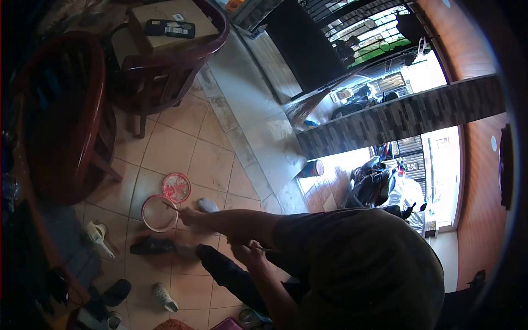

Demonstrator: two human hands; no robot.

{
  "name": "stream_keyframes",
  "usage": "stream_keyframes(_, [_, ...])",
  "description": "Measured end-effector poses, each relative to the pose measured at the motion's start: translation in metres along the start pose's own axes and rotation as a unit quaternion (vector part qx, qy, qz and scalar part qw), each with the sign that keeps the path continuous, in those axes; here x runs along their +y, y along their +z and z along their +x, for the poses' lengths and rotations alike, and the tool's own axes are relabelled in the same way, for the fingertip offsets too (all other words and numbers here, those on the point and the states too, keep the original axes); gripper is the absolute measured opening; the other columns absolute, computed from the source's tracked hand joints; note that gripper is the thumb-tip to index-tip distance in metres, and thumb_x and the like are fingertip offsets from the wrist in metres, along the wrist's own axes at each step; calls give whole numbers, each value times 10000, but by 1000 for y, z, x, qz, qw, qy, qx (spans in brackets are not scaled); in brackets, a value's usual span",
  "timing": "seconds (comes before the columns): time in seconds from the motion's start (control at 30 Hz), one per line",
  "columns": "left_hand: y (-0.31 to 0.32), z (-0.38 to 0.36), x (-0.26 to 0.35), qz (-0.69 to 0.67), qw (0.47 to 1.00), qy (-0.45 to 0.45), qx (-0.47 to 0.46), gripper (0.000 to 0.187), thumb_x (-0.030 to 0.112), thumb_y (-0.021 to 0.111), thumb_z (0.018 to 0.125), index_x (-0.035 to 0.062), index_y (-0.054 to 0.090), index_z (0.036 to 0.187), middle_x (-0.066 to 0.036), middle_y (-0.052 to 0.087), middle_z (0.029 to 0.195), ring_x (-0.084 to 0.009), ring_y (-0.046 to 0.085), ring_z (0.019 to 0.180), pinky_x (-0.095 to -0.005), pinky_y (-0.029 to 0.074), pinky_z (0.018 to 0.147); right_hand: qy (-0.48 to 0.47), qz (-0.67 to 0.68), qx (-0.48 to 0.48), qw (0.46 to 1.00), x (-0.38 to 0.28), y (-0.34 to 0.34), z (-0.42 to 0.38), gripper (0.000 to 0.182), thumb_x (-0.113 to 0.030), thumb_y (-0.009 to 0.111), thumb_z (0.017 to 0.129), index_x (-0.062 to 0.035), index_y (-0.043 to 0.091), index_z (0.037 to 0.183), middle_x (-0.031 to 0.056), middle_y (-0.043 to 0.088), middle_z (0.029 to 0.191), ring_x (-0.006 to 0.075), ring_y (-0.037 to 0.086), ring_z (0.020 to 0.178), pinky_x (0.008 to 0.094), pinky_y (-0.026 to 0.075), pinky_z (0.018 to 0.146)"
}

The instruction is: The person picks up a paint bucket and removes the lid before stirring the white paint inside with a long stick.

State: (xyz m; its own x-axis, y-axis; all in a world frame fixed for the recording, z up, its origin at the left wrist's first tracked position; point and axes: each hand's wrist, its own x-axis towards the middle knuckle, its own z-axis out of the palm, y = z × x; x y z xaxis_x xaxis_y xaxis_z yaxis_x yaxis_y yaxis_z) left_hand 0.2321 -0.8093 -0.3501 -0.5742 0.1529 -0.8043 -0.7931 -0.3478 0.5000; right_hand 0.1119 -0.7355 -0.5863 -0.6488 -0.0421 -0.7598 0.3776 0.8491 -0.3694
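Note:
My right hand (190,216) is closed on a thin stick (171,206), whose end reaches over a round, red-rimmed bucket (144,215) with pale contents. A round red-and-white lid (176,187) lies on the floor beside the bucket. Nearer my body, my left hand (252,254) is closed around a thin rod-like piece. Whether both hands hold one long stick cannot be told, since my right forearm covers the space between. My dark-trousered leg (228,275) stretches toward the bucket, close to a dark shoe (153,246).
Wooden chairs (91,132) stand on the left, one bearing a cardboard box (176,27). A white brush-like tool (100,239), a dark slipper (117,292) and a pale clog (165,297) lie on the tiles. A raised step (258,129) leads toward a doorway with a motorcycle (374,184) outside.

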Motion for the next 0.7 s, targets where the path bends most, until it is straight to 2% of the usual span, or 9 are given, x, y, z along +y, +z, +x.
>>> stream_keyframes(0.07, [-15, 22, 14, -1, 998, 5, -61, 321, 311, 523, 826, -6, 515, 882, -75, 555, 683, -122, 519, 485, -221, 418, 369, -6, 5, -1, 1000, -3, 1, 1, 275, -260, 580, 694, 1, 624, 768, 199, 610, 688, 311, 619, 661, 405, 487, 571])
stream_keyframes(0.13, [-19, 23, 23, -186, 960, -158, -141, 233, 215, 546, 784, -8, 502, 837, -82, 539, 666, -138, 515, 496, -233, 434, 399, -14, 3, -5, 1000, -8, 11, 5, 280, -265, 581, 695, 2, 624, 771, 202, 609, 687, 310, 620, 665, 404, 489, 572])
stream_keyframes(0.2, [-24, 5, -16, -193, 959, -178, -104, 181, 138, 568, 729, 10, 509, 843, -71, 528, 688, -131, 507, 526, -229, 439, 429, -25, -2, -11, 1000, -10, 29, 3, 286, -269, 582, 695, 2, 624, 775, 204, 607, 686, 310, 622, 669, 403, 491, 573])
stream_keyframes(0.23, [-2, -10, -39, -398, 887, -231, 19, 195, 109, 573, 702, 19, 516, 866, -65, 525, 715, -126, 510, 555, -229, 446, 453, -35, -2, -17, 999, -14, 36, 4, 289, -272, 583, 695, 2, 625, 777, 206, 607, 685, 310, 622, 671, 402, 492, 574])
stream_keyframes(0.3, [24, -19, -70, -254, 955, -136, 78, 168, 165, 481, 813, 55, 502, 939, -39, 501, 787, -98, 461, 539, -197, 375, 418, -40, -7, -20, 999, -7, 34, -2, 295, -277, 584, 695, 3, 625, 781, 208, 606, 685, 309, 624, 675, 401, 493, 575])
stream_keyframes(0.33, [55, -30, -4, -354, 910, -193, 98, 185, 233, 418, 890, 74, 484, 957, -20, 476, 770, -83, 393, 407, -169, 296, 312, -36, -8, -15, 999, -5, 27, -4, 298, -279, 584, 696, 3, 625, 783, 209, 605, 684, 309, 625, 677, 401, 494, 575])
stream_keyframes(0.43, [56, -9, 45, -382, 896, -212, 78, 172, 241, 400, 902, 139, 507, 814, 41, 428, 568, -50, 300, 352, -166, 215, 293, 3, -21, 35, 999, -19, -33, 4, 307, -286, 586, 696, 4, 625, 788, 213, 603, 683, 308, 627, 682, 399, 497, 576])
stream_keyframes(0.53, [27, 12, 47, -379, 897, -208, 90, 192, 251, 396, 906, 140, 502, 791, 50, 423, 553, -43, 288, 341, -174, 199, 281, -92, -200, -45, 974, -54, -14, 28, 296, -260, 583, 698, 18, 619, 795, 214, 601, 672, 308, 628, 671, 396, 498, 571])
stream_keyframes(0.7, [34, -16, 43, -382, 876, -257, 143, 248, 305, 372, 913, 133, 498, 787, 36, 459, 572, -56, 299, 334, -171, 206, 279, 1, -52, -50, 997, -30, 31, 6, 252, -261, 578, 696, -15, 627, 675, 163, 593, 600, 287, 620, 609, 363, 489, 552])
